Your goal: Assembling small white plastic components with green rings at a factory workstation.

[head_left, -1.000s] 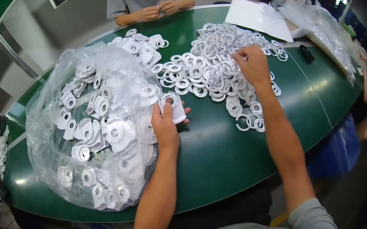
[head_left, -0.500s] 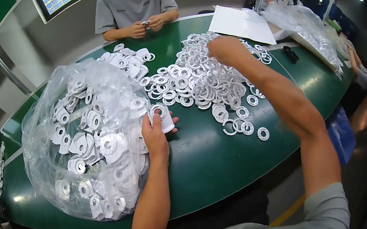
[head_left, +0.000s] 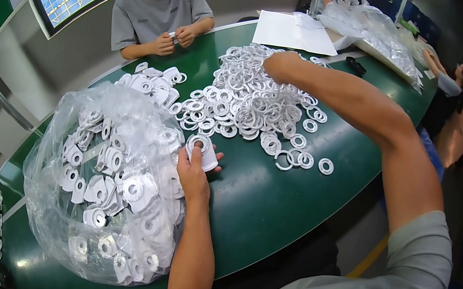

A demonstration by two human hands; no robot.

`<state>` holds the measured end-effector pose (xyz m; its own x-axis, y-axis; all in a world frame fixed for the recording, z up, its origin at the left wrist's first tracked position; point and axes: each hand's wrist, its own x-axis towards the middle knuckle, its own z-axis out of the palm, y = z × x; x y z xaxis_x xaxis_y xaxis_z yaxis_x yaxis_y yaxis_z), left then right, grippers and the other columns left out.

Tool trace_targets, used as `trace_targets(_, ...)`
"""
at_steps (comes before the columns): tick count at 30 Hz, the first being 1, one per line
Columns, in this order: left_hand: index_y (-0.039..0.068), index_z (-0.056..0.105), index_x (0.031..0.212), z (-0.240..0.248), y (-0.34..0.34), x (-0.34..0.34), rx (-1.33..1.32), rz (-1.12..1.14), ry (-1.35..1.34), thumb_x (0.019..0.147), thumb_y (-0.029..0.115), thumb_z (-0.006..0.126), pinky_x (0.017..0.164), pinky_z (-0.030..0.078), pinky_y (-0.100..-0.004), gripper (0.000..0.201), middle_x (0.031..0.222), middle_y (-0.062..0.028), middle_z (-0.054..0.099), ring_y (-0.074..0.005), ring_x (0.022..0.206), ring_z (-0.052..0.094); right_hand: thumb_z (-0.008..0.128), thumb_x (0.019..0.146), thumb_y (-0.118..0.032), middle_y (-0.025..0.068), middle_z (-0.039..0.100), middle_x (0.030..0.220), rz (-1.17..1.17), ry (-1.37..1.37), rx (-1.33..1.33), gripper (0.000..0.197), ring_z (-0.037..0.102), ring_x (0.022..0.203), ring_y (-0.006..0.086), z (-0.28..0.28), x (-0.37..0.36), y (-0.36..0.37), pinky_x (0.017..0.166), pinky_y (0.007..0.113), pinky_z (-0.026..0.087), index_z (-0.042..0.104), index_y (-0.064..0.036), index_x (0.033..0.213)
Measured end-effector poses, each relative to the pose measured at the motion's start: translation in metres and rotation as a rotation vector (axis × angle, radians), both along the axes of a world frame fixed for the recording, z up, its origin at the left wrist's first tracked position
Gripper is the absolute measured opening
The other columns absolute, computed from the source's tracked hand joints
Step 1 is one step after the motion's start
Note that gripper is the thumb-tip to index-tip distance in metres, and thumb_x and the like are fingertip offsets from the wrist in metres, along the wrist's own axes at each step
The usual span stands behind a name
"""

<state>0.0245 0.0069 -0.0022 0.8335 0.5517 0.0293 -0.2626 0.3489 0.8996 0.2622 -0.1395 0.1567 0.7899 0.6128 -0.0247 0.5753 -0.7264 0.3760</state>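
Observation:
In my left hand [head_left: 195, 180] is a white plastic plate with a round raised collar [head_left: 209, 158]. My thumb lies at its hole and the fingers go behind it. My right hand [head_left: 282, 66] is bent down at the far part of a heap of white rings [head_left: 237, 106]; its fingers are hidden, so whether they grip a ring is not visible. Just left of my left hand sits a large clear plastic bag [head_left: 41, 194] with many similar white plates [head_left: 98, 189] in it.
More white plates [head_left: 153, 86] lie loose behind the bag. Across the green table [head_left: 269, 210] a person in grey [head_left: 154, 19] handles a small white piece. White sheets [head_left: 296, 33], a small black object [head_left: 356, 66] and clear plastic wrapping [head_left: 374, 31] are at the far right.
The whole view has shifted slightly. My right hand has moved a little to the right over the ring heap. My left hand still holds the plate in nearly the same place.

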Motion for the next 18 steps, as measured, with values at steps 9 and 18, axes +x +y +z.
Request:
trace_targets(9, 0.005, 0.037, 0.132, -0.001, -0.003, 0.004, -0.058, -0.122, -0.036, 0.099, 0.019, 0.046, 0.049, 0.055, -0.0289, 0.037, 0.102, -0.0186, 0.064, -0.0278, 0.076, 0.07, 0.061, 0.085, -0.016, 0.0093, 0.063, 0.068, 0.085, 0.842, 0.866, 0.021, 0.064, 0.058, 0.014, 0.001, -0.025, -0.014, 0.048, 0.028, 0.053, 0.065, 0.0041, 0.087)
trace_targets(18, 0.001, 0.043, 0.13, 0.001, -0.003, -0.001, -0.19, -0.289, -0.042, 0.101, 0.051, 0.022, 0.064, 0.06, -0.0385, 0.062, 0.109, -0.0174, 0.061, -0.0297, 0.088, 0.067, 0.067, 0.087, -0.016, 0.0066, 0.063, 0.071, -0.047, 1.119, 1.382, 0.021, 0.061, 0.061, 0.0117, -0.105, -0.123, 0.02, 0.051, 0.025, 0.052, 0.066, 0.0045, 0.091)
